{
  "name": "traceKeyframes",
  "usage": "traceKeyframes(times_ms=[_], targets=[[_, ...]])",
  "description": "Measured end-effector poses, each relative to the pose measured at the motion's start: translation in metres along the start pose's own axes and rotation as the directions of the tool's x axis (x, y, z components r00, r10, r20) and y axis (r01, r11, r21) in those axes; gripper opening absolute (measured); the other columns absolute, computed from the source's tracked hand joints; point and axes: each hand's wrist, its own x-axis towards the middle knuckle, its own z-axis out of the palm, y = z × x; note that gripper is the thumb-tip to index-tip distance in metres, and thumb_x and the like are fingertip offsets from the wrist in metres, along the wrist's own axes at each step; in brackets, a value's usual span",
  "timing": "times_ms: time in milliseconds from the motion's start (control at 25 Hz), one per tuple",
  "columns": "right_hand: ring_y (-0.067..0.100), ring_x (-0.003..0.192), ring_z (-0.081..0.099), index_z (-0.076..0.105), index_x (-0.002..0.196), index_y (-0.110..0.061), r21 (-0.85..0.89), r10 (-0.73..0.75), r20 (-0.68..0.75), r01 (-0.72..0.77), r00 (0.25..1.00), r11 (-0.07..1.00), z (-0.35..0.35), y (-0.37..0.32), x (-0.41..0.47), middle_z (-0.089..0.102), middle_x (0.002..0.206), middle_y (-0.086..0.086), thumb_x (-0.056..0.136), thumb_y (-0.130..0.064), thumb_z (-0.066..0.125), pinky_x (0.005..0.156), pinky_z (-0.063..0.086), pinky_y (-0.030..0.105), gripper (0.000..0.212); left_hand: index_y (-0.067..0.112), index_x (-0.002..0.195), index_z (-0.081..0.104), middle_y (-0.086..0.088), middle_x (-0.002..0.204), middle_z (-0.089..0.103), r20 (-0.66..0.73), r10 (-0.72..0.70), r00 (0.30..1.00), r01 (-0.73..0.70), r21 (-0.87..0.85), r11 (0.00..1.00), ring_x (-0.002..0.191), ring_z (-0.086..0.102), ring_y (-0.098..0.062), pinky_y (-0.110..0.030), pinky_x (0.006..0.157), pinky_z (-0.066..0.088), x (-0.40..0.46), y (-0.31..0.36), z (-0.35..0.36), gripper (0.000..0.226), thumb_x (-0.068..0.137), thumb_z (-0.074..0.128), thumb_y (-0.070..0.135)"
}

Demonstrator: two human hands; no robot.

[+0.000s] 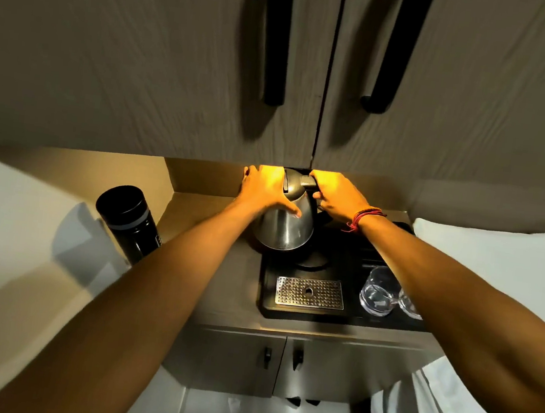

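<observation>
- The steel kettle (287,228) sits at the back of the counter (233,287), under the cupboard doors (145,53), tilted over the left back corner of a black tray (347,315).
- The left hand (263,188) lies spread over the kettle's upper side, fingers stretched out and thumb pressed against the steel.
- The right hand (337,197) has its fingers curled tight round the kettle's black handle (306,181).
- The round base (312,262) shows just beside the kettle's bottom; whether the two touch is hard to tell in the shadow.
- A metal drip grate (310,291) and glass cups (376,296) sit on the tray.
- A black tumbler (132,220) stands well to the left.
</observation>
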Motion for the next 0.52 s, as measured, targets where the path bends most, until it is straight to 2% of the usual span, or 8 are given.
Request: traceKeyframes(times_ms=[80, 240, 440, 520], targets=[[0.035, 0.103, 0.059, 0.057, 0.11, -0.005, -0.007, 0.016, 0.013, -0.016, 1.0, 1.0, -0.001, 0.021, -0.007, 0.063, 0.112, 0.018, 0.087, -0.001, 0.055, 0.081, 0.044, 0.036, 0.024, 0.006, 0.114, 0.056, -0.014, 0.119, 0.062, 0.017, 0.017, 1.0, -0.017, -0.008, 1.0, 0.117, 0.056, -0.036, -0.048, 0.101, 0.042, 0.006, 0.02, 0.008, 0.092, 0.052, 0.086, 0.068], [0.034, 0.113, 0.055, 0.053, 0.123, -0.007, 0.023, 0.091, 0.049, -0.092, 0.995, 0.995, 0.001, 0.056, -0.023, 0.058, 0.122, 0.017, 0.09, -0.005, 0.056, 0.096, 0.047, 0.044, 0.033, 0.005, 0.128, 0.047, -0.019, 0.132, 0.049, 0.054, 0.042, 0.998, -0.041, -0.019, 0.999, 0.124, 0.05, -0.043, -0.053, 0.107, 0.039, 0.009, 0.049, 0.028, 0.105, 0.052, 0.088, 0.066], [0.036, 0.115, 0.054, 0.052, 0.124, -0.005, 0.089, 0.121, 0.055, -0.125, 0.991, 0.988, 0.009, 0.075, -0.034, 0.056, 0.123, 0.018, 0.091, -0.007, 0.058, 0.096, 0.043, 0.042, 0.034, 0.006, 0.13, 0.045, -0.021, 0.13, 0.049, 0.079, 0.073, 0.994, -0.075, 0.016, 0.997, 0.122, 0.049, -0.045, -0.054, 0.105, 0.041, 0.015, 0.06, 0.033, 0.105, 0.053, 0.089, 0.062], [0.035, 0.123, 0.052, 0.047, 0.132, -0.008, 0.123, 0.156, 0.05, -0.161, 0.987, 0.979, 0.01, 0.076, -0.034, 0.053, 0.132, 0.015, 0.093, -0.014, 0.058, 0.097, 0.043, 0.04, 0.041, 0.006, 0.131, 0.045, -0.02, 0.13, 0.05, 0.072, 0.084, 0.994, -0.086, 0.025, 0.996, 0.121, 0.051, -0.044, -0.054, 0.106, 0.04, 0.015, 0.058, 0.034, 0.104, 0.056, 0.087, 0.064]])
